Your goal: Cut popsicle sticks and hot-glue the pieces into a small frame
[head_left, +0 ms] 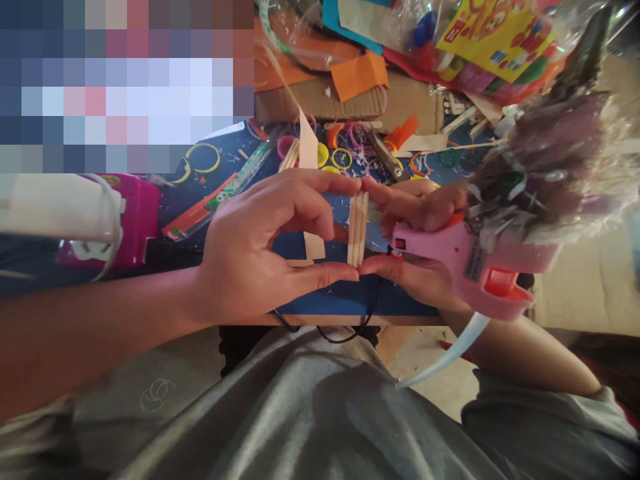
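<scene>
A short stack of wooden craft sticks (358,229) stands upright between my two hands above the blue table (330,303). My left hand (260,247) pinches it, forefinger on the top end and thumb under the bottom end. My right hand (420,240) presses the same ends from the right with a finger and the thumb. That hand also holds a pink glue gun (470,263), nozzle pointing left toward the sticks, with a pale glue stick (445,357) trailing from its back.
Craft litter covers the far table: orange paper (357,73), cardboard (350,100), coloured rings (203,158), scissors (385,157), a plastic bag of supplies (495,40). A pink box (133,217) sits at left. A black cord (325,333) hangs off the near edge.
</scene>
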Available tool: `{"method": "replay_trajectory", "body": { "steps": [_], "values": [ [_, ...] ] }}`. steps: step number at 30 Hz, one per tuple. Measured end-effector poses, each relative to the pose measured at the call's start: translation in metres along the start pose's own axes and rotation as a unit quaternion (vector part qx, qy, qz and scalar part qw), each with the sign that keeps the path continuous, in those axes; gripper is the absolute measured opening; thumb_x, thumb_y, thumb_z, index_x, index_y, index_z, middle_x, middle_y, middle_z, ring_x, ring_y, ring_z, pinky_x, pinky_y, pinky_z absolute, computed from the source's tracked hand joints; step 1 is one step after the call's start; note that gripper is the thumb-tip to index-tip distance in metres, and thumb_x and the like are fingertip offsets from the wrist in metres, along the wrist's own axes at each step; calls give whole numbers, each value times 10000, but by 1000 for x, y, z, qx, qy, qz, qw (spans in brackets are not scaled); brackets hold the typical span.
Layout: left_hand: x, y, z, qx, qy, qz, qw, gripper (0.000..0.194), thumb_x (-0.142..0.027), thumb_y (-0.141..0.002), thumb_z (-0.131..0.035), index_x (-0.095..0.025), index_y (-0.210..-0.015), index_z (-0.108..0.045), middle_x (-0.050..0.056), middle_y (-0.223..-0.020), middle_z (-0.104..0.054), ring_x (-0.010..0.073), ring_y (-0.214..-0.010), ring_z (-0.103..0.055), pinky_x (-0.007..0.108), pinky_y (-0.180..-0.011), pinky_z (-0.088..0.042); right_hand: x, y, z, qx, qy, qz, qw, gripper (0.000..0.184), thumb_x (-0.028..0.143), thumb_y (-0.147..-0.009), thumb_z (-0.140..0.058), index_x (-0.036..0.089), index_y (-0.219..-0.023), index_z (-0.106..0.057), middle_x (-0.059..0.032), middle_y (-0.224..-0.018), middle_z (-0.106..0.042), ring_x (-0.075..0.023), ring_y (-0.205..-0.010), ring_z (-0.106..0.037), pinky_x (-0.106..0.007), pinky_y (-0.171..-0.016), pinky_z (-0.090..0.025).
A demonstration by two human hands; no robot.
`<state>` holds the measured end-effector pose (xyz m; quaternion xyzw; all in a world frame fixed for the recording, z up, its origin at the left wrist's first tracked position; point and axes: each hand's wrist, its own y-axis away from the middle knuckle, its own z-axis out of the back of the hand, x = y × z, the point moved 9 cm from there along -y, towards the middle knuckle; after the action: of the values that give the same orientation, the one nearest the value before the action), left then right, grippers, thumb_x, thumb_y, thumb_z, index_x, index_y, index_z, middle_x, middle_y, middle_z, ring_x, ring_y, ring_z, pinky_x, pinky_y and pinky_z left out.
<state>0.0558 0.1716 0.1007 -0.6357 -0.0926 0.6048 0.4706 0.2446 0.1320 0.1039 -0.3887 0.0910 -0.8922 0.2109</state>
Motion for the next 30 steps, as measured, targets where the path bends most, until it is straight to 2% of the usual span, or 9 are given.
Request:
{"method": "replay_trajectory", "body": {
  "steps": [3,9,11,13,16,19,23,27,30],
  "values": [
    [7,0,0,13,19,39,999,561,-324,-725,-1118,-254,-1122,-727,127,-1495,-777,350,-1286,-835,407,-840,-823,-5,2,-1,-4,-7,-3,1000,773,708,-959,-837,514,-1673,-614,-19,-1084,-685,-231,-887,-620,-427,-761,-552],
    [0,1,-1,5,26,28,999,511,-338,-774,-1086,-251,-1125,-724,142,-1450,-793,371,-1312,-826,433,-821,-824,-5,2,0,-2,17,-10,1000,747,791,-991,-731,527,-1679,-607,-25,-1068,-661,-257,-898,-615,-500,-876,-570],
    [4,-1,-4,-18,14,89,996,511,-428,-770,-1093,-264,-1067,-711,114,-1390,-805,384,-1309,-822,474,-871,-812,-4,0,0,7,20,-13,1000,755,761,-990,-757,504,-1683,-609,-14,-1016,-631,-239,-845,-587,-466,-822,-561],
    [5,-1,-1,-94,-9,142,985,572,-555,-768,-1077,-276,-1099,-704,107,-1310,-809,409,-1382,-780,545,-981,-785,0,-1,1,6,15,-3,1000,774,739,-984,-779,473,-1691,-611,-15,-1028,-616,-218,-831,-574,-414,-754,-549],
    [-4,-8,-10,-125,-16,153,980,590,-620,-796,-1042,-296,-1156,-707,108,-1318,-800,414,-1475,-721,591,-1075,-748,2,0,2,10,12,-1,1000,776,696,-996,-795,488,-1712,-579,-23,-1102,-617,-209,-870,-590,-380,-739,-568],
    [-9,-12,-15,-116,-13,149,982,556,-607,-809,-1038,-307,-1149,-716,102,-1332,-802,399,-1472,-727,586,-1090,-743,1,0,2,17,28,-8,999,724,674,-1040,-751,489,-1716,-569,-30,-1102,-636,-242,-923,-617,-424,-775,-582],
    [-3,-7,-5,-98,-5,154,983,475,-521,-817,-1053,-313,-1098,-731,87,-1332,-817,370,-1411,-772,548,-1054,-759,7,-2,1,28,48,6,998,686,689,-1067,-696,427,-1694,-599,-34,-1035,-629,-262,-891,-601,-492,-825,-555],
    [2,-4,-1,-19,21,129,991,379,-302,-807,-1054,-292,-999,-728,69,-1416,-816,332,-1295,-833,451,-923,-789,10,-4,2,31,35,2,999,698,583,-1049,-788,505,-1704,-559,-20,-1045,-618,-253,-875,-584,-472,-821,-521],
    [3,-5,1,-4,18,120,993,353,-230,-817,-1020,-280,-991,-717,65,-1442,-816,304,-1255,-846,409,-905,-781,13,-4,2,25,50,16,998,689,558,-1053,-788,509,-1701,-558,-12,-1017,-619,-246,-850,-593,-441,-768,-519]
  ]
}}
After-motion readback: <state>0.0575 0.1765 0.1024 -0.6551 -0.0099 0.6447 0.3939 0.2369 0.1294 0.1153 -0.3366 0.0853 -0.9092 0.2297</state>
